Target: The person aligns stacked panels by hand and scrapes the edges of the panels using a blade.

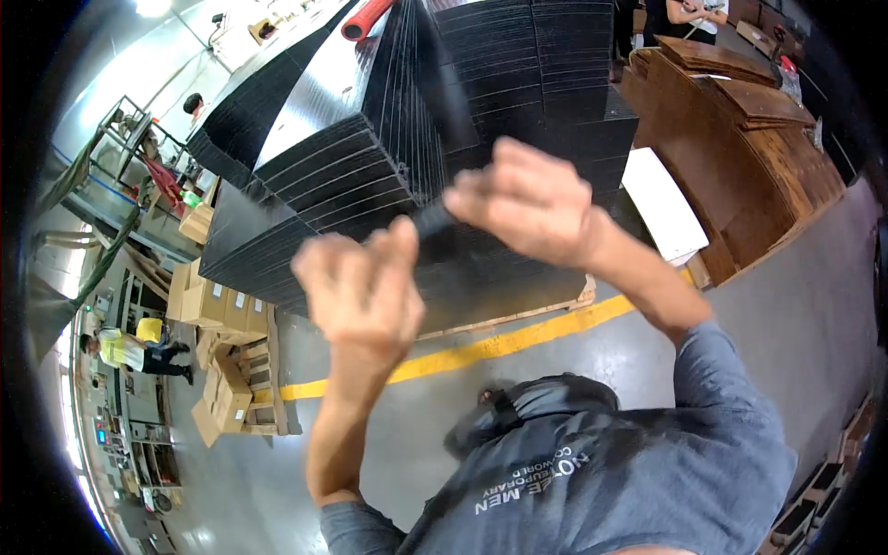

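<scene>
Both my hands are raised, side by side, before tall stacks of black corrugated sheets (324, 171) on a wooden pallet. My left hand (365, 291) is closed, its thumb and fingers drawn together and smeared by motion. My right hand (527, 199), also blurred, is closed with its knuckles upward. Between the two hands spans a short dark piece (432, 220), pinched at either end; blur hides its exact kind. A red tubular thing (367, 18) lies on top of the sheets at the far edge.
A yellow floor line (481, 351) runs in front of the pallet. Right of the stacks stand a white panel (664, 205) and brown boards (731, 166). Cardboard boxes (222, 305) and a small pallet are at left. Other people (129, 351) are farther off.
</scene>
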